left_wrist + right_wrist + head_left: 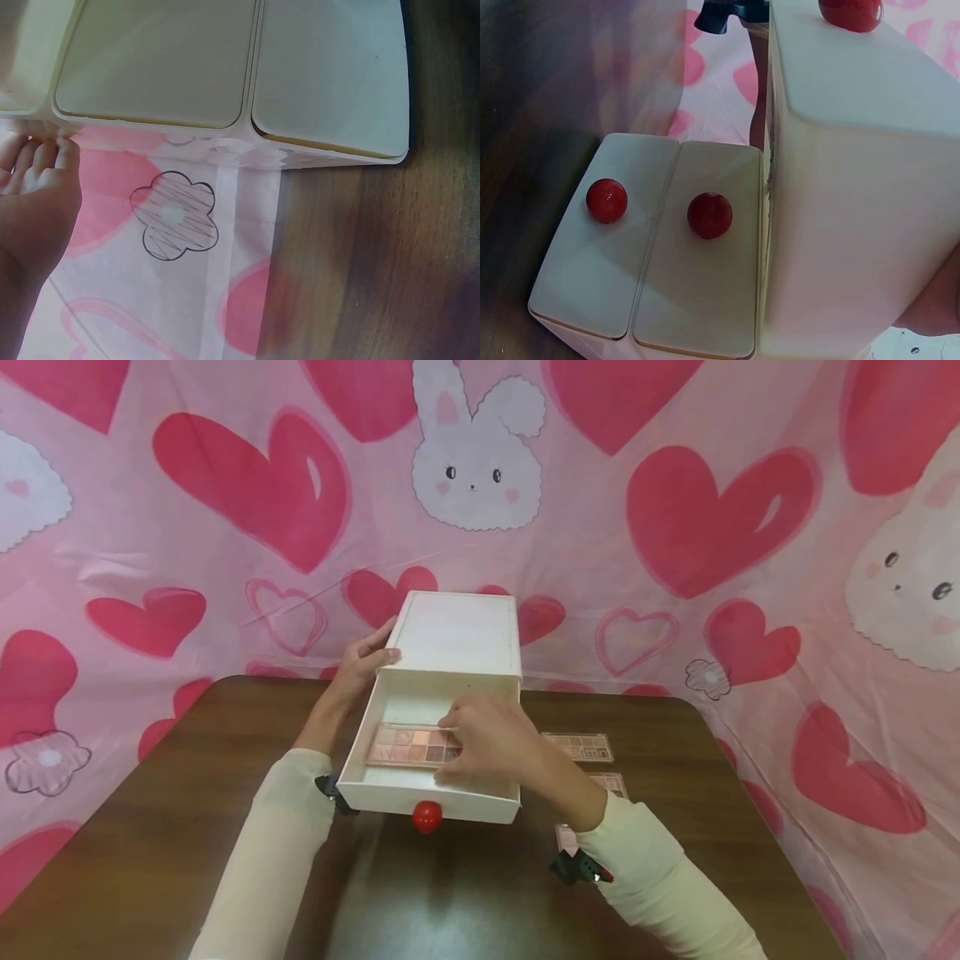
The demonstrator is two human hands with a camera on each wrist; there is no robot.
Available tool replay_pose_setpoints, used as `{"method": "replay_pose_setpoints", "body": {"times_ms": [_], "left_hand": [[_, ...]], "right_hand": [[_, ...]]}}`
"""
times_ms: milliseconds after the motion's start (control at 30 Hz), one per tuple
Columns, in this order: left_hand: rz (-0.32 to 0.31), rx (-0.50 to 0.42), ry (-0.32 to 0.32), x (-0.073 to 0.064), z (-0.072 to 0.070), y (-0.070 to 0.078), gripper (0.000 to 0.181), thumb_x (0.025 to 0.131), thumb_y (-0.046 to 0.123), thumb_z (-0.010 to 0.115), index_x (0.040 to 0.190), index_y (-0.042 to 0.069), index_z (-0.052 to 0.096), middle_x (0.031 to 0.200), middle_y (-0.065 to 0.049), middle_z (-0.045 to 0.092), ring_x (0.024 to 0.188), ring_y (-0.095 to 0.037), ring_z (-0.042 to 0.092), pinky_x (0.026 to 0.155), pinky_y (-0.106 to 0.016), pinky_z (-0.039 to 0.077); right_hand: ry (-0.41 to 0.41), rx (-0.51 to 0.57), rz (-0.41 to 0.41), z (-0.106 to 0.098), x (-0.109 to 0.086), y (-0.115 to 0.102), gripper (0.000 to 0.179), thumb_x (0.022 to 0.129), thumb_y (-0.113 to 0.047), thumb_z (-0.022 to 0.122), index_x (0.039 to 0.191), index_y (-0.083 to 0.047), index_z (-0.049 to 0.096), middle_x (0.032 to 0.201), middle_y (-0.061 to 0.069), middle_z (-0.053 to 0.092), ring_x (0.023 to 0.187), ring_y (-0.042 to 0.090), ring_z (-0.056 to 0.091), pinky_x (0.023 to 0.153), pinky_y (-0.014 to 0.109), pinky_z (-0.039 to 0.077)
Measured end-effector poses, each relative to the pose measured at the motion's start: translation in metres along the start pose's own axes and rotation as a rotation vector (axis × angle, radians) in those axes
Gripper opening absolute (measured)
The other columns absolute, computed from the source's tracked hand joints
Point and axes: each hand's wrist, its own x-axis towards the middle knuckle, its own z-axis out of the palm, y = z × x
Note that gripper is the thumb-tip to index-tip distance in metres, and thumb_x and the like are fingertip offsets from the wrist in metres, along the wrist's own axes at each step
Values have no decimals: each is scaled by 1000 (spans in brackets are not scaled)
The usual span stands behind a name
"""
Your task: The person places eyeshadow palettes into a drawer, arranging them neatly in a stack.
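A white drawer cabinet [456, 631] stands on the table with its top drawer [472, 808] pulled out by a red round knob [427, 817]. My left hand [358, 670] rests against the cabinet's left side, the thumb on its top edge. In the left wrist view, the fingers of that hand [37, 180] touch the cabinet wall. Inside the drawer lies an eyeshadow palette [408, 746] with a clear lid. My right hand [491, 739] reaches in and pinches the palette's right end, which it partly hides.
Right of the cabinet, more palettes lie on the table: one at the back [577, 747], one partly behind the right arm [609, 784], and a pink case [566, 838] near the wrist. Two lower drawers [697, 285] are closed. A heart-patterned cloth [480, 552] hangs behind.
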Motion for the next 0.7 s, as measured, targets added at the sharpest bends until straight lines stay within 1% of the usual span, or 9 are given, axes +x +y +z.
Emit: {"method": "replay_pose_setpoints", "body": {"times_ms": [67,100,133,200,300,433,500,567,700], "left_hand": [[1,7,0,-1,-1,0,69,93,9,53,159,10,32,166,-15,32,111,-3,54,91,-12,52],[2,8,0,-1,-2,0,69,93,9,53,159,10,32,166,-14,32,112,-3,54,92,-12,51],[3,4,-3,-1,-2,1,69,93,9,53,159,10,31,166,-14,31,113,-3,53,92,-12,51],[5,-2,-2,-2,-2,1,69,94,9,53,159,10,31,166,-15,32,112,-3,54,92,-12,52],[3,-15,-3,-1,-2,1,69,93,8,53,159,8,31,166,-17,32,112,-3,55,91,-13,52],[-5,-10,2,-2,-2,1,69,93,7,53,159,7,31,165,-19,32,112,-4,53,91,-12,52],[-5,-5,4,-3,-2,1,69,93,7,52,159,8,31,165,-19,32,113,-4,53,91,-12,52],[-4,-6,5,-3,-3,3,69,93,7,52,159,9,31,165,-19,32,113,-4,53,91,-12,52],[-2,-13,-3,-3,-3,5,68,94,7,51,159,8,30,166,-18,31,114,-4,53,92,-12,52]], "right_hand": [[-3,-6,0,1,1,0,33,75,-53,83,75,-24,66,85,-7,65,77,13,55,60,25,43],[-2,0,9,1,1,-1,32,75,-52,83,79,-24,70,88,-7,68,80,13,58,63,27,46],[1,15,23,0,1,-1,31,76,-51,83,86,-23,75,92,-7,71,84,13,61,67,28,49],[15,57,53,0,0,0,39,77,-50,83,103,-22,79,104,-6,77,96,14,66,78,32,54],[78,159,104,-2,-3,2,49,80,-43,84,123,-21,76,120,-4,77,112,17,69,92,38,56],[217,329,125,-2,-15,11,38,84,-29,83,120,-16,77,116,0,78,114,22,70,97,44,56],[289,429,100,-2,-22,20,35,85,-22,82,118,-11,77,115,5,79,114,25,70,97,46,57],[333,531,70,-2,-31,29,36,86,-17,80,120,-6,75,118,9,77,117,28,68,100,48,56],[410,674,25,-1,-48,51,36,88,-8,76,124,-1,72,125,16,73,123,31,66,104,52,53]]}}
